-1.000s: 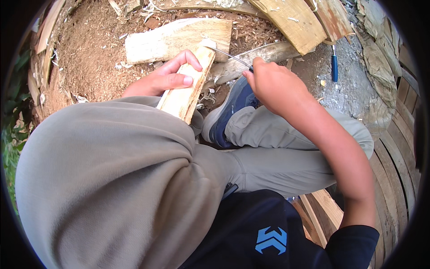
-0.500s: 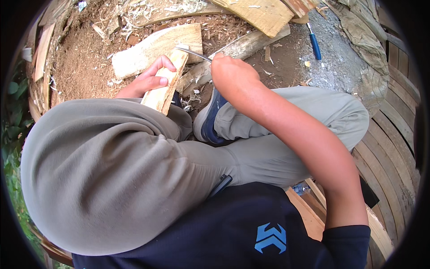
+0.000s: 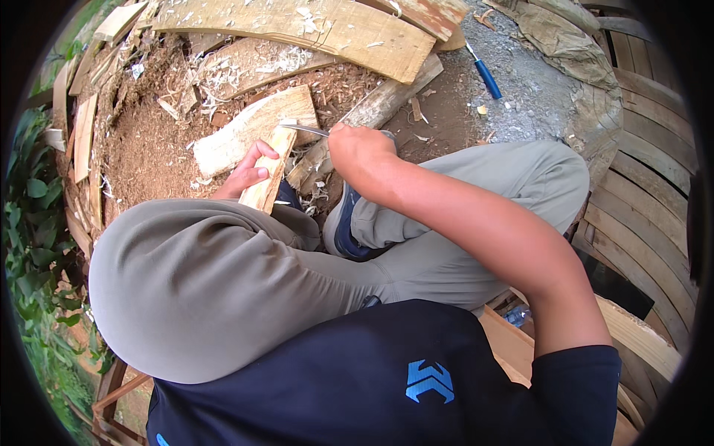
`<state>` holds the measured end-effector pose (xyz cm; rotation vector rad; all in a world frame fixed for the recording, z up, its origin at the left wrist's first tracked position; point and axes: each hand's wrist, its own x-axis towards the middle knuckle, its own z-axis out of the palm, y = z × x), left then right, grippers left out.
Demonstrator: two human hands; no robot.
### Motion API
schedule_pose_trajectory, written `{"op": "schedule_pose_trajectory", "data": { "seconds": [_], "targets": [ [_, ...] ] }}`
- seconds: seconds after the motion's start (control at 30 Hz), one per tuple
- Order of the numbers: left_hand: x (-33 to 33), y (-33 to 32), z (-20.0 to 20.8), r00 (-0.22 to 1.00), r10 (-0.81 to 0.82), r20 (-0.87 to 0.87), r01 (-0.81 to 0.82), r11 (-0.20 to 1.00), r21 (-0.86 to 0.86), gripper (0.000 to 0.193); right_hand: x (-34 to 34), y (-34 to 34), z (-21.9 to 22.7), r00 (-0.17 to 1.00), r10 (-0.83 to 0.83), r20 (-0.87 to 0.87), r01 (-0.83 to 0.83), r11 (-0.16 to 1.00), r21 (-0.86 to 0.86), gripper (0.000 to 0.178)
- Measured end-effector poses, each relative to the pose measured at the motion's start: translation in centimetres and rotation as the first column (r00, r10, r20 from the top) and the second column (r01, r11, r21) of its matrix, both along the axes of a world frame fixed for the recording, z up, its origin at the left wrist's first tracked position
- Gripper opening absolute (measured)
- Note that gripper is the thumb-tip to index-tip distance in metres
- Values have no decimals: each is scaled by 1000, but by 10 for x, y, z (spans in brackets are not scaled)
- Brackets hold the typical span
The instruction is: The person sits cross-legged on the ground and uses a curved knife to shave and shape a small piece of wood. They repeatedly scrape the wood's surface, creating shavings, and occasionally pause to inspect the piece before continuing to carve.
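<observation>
My left hand (image 3: 250,172) grips a narrow piece of wood (image 3: 262,190) by its side, with thumb and fingers around it. The wood is pale and tilted, its far end pointing away from me. My right hand (image 3: 362,152) is closed around a carving tool, whose handle is hidden in the fist. Its thin metal blade (image 3: 311,131) reaches left to the far end of the wood, where a pale shaving shows at the tip. Behind the held wood, a broad rough board (image 3: 223,145) lies on the ground.
A blue-handled tool (image 3: 487,80) lies on grey ground at the upper right. Long planks (image 3: 357,41) with shavings lie at the far side, and a weathered timber (image 3: 383,100) crosses below them. My shoe (image 3: 346,234) and bent legs are close by. Wooden slats (image 3: 639,212) stand at right.
The whole view has shifted, so the scene sits lower and a little left. Both hands keep their grips, and the blade stays at the wood's far end.
</observation>
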<state>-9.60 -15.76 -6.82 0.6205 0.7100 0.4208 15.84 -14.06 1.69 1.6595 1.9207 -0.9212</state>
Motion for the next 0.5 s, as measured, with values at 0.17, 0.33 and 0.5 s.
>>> {"op": "schedule_pose_trajectory", "data": {
  "seconds": [0.17,0.33,0.5],
  "targets": [
    [-10,2,11,998,-48,-42,46,998,-43,45,-17,6,5,998,33,58,-24,989,-147,42],
    [-3,6,-6,998,-53,21,54,998,-42,46,-20,13,-4,993,-14,115,33,985,-167,47],
    [-6,2,7,999,-21,24,22,998,-56,46,-44,35,-20,989,90,114,-66,977,-204,39]
  ]
}}
